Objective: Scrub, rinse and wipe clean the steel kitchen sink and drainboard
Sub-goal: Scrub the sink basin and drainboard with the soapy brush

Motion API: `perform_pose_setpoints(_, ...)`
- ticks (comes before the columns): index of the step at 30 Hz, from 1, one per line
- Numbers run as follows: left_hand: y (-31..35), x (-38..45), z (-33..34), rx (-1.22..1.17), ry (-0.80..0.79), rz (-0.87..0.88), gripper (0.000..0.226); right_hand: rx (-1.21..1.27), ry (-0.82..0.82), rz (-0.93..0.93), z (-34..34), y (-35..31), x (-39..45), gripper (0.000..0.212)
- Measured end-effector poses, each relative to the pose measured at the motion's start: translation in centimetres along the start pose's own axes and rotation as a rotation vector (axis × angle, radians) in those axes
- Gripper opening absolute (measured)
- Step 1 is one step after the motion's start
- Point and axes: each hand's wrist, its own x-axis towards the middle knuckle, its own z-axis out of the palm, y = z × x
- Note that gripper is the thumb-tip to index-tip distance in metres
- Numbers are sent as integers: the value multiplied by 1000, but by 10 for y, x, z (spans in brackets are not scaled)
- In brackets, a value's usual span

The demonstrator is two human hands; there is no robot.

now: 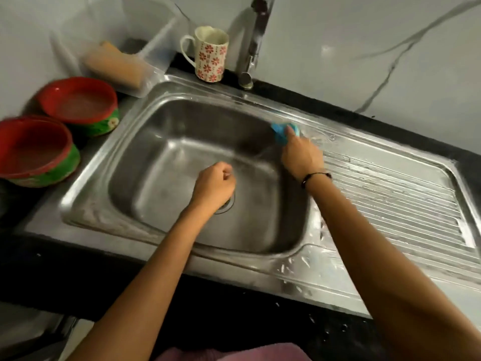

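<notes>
Black counter, wet steel sink, blue sponge pinched by right hand, left hand fisted.

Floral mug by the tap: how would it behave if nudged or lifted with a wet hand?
The floral mug looks glazed ceramic, so probably rigid, breakable and slick when wet. It stands upright on a narrow ledge beside the tap, so a sideways push could tip it into the sink. Its handle likely gives the safest hold.
</notes>
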Motion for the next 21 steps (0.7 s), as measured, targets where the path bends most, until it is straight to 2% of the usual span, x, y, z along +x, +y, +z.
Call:
perform_pose_setpoints(3,32,3,37,3,-1,6,31,-207,-129,-59,9,44,8,55)
perform_pose_setpoints(7,53,6,71,19,30,-22,32,-304,-68,-223,18,36,32,54)
perform_pose_setpoints(9,51,7,80,20,46,-48,30,-297,-89,-269,26,23,41,54)
perform_pose_setpoints(11,45,6,81,27,59,-78,27,-280,-158,-268,30,21,41,52)
perform_pose_setpoints(14,41,14,76,33,59,-79,28,-219,-251,-171,20,46,24,45)
perform_pose_setpoints(18,42,42,72,32,11,-6,30,-294,-141,-181,-10,56,15,46)
perform_pose_setpoints(21,43,60,69,43,-28,50,31,-454,-128,-309,-30,40,56,38)
